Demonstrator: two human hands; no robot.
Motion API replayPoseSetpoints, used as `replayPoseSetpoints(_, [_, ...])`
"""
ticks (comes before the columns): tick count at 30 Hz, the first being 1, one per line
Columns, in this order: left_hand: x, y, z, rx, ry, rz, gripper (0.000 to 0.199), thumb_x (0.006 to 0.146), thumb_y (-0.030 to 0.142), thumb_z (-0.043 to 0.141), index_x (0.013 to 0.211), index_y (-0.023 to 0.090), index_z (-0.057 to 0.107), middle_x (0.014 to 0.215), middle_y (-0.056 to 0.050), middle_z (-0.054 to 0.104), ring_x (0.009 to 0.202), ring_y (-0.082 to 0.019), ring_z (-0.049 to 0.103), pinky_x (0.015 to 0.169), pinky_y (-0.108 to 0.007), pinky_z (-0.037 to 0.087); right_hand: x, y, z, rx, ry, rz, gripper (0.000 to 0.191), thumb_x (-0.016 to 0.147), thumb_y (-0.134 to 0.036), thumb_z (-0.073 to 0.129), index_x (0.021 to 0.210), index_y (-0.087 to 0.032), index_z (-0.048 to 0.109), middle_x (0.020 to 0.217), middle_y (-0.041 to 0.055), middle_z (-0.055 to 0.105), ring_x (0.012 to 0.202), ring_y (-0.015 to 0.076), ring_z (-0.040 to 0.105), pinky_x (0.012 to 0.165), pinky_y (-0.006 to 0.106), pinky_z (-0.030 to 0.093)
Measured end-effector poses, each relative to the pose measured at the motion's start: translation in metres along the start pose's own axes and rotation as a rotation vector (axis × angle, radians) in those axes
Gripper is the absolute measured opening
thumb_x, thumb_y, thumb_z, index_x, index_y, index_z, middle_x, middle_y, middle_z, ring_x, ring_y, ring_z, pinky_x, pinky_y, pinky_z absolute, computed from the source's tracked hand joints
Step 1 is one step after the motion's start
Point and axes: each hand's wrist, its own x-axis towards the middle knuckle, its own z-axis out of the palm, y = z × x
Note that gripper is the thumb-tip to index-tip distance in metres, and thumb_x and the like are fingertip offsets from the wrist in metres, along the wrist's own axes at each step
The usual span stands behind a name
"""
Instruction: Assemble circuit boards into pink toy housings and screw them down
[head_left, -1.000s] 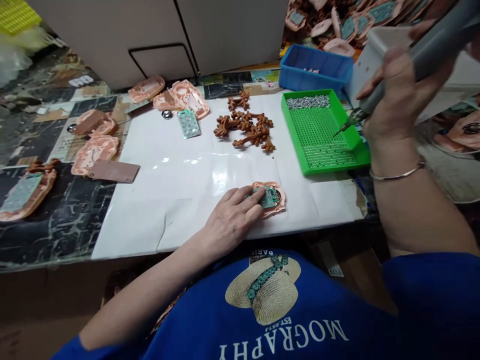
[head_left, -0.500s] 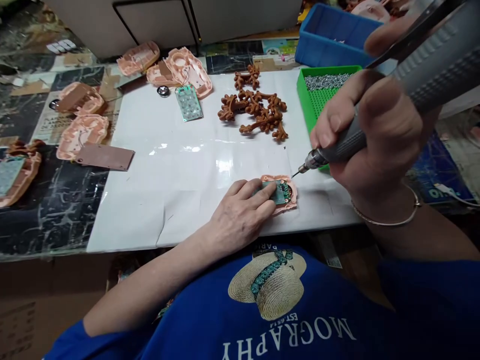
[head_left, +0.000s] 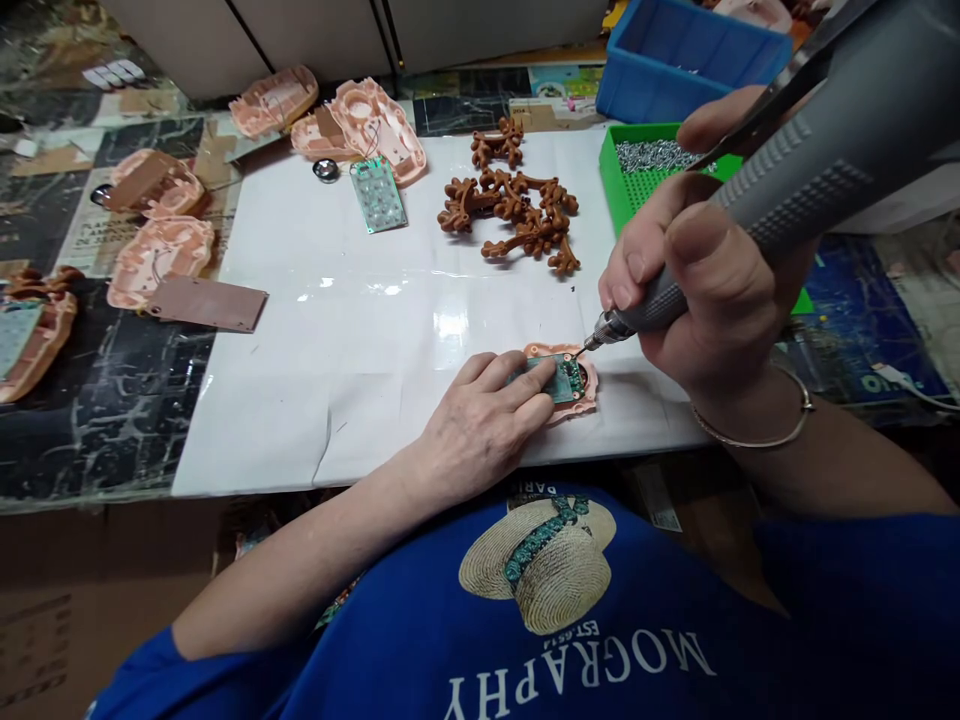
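Note:
My right hand (head_left: 712, 270) is wrapped round a grey electric screwdriver (head_left: 787, 170), tilted down to the left. Its thin bit meets the upper right corner of a green circuit board (head_left: 564, 384); whether a screw is at the tip is too small to tell. The board lies inside a pink plastic shell (head_left: 591, 398) near the front edge of the white work surface. My left hand (head_left: 487, 415) holds this shell down, with its fingers over the board and its left part. Those fingers hide much of both.
Brown antler-like plastic parts (head_left: 525, 205) lie beyond the hands. A green basket (head_left: 611, 185) of screws and a blue bin (head_left: 637, 80) stand at the back right. On the left are more pink shells (head_left: 169, 255), a brown panel (head_left: 210, 303) and another circuit board (head_left: 379, 197).
My right hand has brought the screwdriver down and left, so its bit has gone from just off the shell to the board's corner. The left hand stays on the shell.

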Motion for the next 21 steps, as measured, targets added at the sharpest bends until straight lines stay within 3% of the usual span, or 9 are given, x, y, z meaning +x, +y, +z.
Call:
replayPoseSetpoints(5, [0.000, 0.000, 0.000, -0.020, -0.010, -0.002, 0.011, 0.097, 0.018, 0.053, 0.088, 0.019, 0.058, 0.135, -0.005, 0.066, 0.113, -0.024, 0.057, 0.090, -0.039, 0.047, -0.002, -0.001, 0.003, -0.004, -0.030, 0.047, 0.031, 0.078, -0.034, 0.083, 0.101, -0.027, 0.065, 0.061, -0.0090, 0.056, 0.042, 0.0114, 0.048, 0.041, 0.030, 0.034])
replayPoseSetpoints(9, [-0.001, -0.001, 0.001, -0.029, -0.014, 0.002, 0.011, 0.097, 0.016, 0.051, 0.091, 0.019, 0.060, 0.136, -0.006, 0.066, 0.112, -0.023, 0.057, 0.090, -0.038, 0.047, -0.004, 0.002, 0.004, 0.007, -0.061, 0.005, 0.023, 0.075, -0.031, 0.084, 0.090, -0.030, 0.066, 0.059, -0.0074, 0.055, 0.039, 0.0125, 0.043, 0.037, 0.032, 0.030])
replayPoseSetpoints(15, [-0.001, -0.003, 0.002, -0.014, 0.013, 0.004, 0.012, 0.100, 0.022, 0.053, 0.091, 0.019, 0.060, 0.134, -0.004, 0.067, 0.113, -0.024, 0.058, 0.090, -0.037, 0.049, -0.002, 0.008, 0.001, -0.031, -0.062, 0.034, 0.032, 0.073, -0.043, 0.083, 0.093, -0.034, 0.060, 0.057, -0.0075, 0.047, 0.038, 0.0140, 0.041, 0.039, 0.032, 0.035])
replayPoseSetpoints(21, [-0.003, -0.004, 0.000, -0.030, 0.014, 0.028, 0.012, 0.097, 0.016, 0.053, 0.087, 0.016, 0.059, 0.135, -0.007, 0.066, 0.112, -0.025, 0.060, 0.088, -0.039, 0.053, 0.024, -0.018, -0.023, -0.182, 0.110, -0.162, 0.026, 0.075, -0.045, 0.079, 0.097, -0.037, 0.069, 0.062, -0.0053, 0.045, 0.042, 0.0148, 0.040, 0.040, 0.033, 0.033])
